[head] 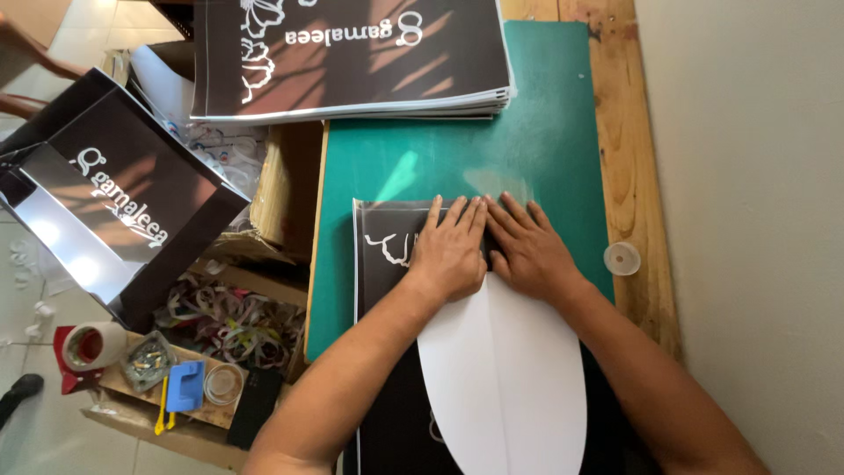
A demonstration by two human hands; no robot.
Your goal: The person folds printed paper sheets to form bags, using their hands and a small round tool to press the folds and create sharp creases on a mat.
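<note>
Where hands press: dark printed sheet point(382, 255).

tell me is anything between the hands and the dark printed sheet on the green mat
Nothing visible does. The left hand and right hand both lie flat, side by side, right on the dark printed sheet on the green cutting mat. The sheet's white underside curls up below the wrists, not between hands and sheet.

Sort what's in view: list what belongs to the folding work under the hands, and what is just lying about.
In use:
left hand
right hand
dark printed sheet
green cutting mat

Lying about:
stack of printed sheets
finished dark bag
tape roll
clear round lid
paper scraps
</note>
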